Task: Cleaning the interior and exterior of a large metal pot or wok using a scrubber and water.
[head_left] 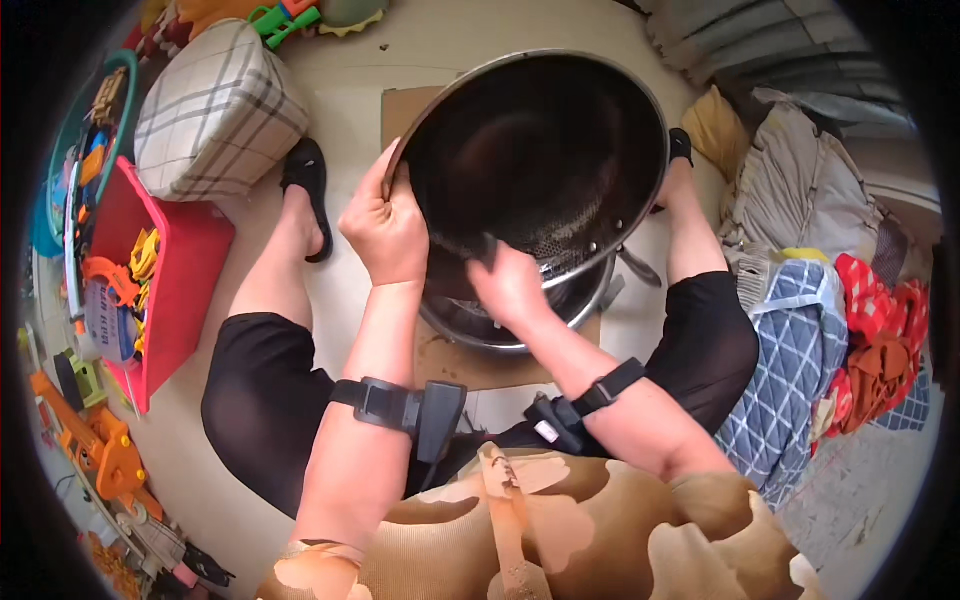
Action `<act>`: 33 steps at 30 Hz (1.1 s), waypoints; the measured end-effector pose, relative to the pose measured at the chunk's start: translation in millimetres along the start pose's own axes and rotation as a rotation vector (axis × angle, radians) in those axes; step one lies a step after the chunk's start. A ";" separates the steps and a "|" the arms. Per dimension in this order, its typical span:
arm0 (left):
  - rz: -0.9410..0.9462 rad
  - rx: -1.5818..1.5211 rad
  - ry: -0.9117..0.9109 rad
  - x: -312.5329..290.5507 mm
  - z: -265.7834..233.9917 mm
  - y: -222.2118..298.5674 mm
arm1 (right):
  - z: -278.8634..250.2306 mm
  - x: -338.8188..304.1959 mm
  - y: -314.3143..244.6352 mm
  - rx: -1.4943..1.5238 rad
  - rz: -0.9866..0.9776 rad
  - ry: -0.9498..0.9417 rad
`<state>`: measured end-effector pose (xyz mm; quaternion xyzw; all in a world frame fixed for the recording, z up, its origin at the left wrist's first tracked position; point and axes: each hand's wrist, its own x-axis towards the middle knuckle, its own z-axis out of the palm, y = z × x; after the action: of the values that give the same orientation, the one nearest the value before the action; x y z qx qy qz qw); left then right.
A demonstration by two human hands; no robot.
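In the head view, a large dark wok [540, 150] is held tilted on its edge above a flattened piece of cardboard [410, 110] on the floor, between the seated person's legs; its left rim is gripped by the closed left hand [385, 225]. The right hand [510, 285] is pressed against the inner lower wall of the wok, fingers curled, though whether anything is held in it cannot be told. A metal pot [500, 325] is seen just beneath the wok at the near edge of the cardboard, and a red bin of toys [170, 270] lies well apart at the left.
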<state>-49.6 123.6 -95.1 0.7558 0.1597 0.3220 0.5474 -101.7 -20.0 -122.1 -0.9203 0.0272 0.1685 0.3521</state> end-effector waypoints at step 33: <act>0.040 -0.044 -0.033 2.3 -3.6 4.0 | -83.5 16.7 77.9 -0.221 -0.171 0.169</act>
<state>-50.7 126.1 -90.0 0.7518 0.1287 0.3239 0.5598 -74.8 -132.2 -119.3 -0.9633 -0.0402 0.0617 0.2582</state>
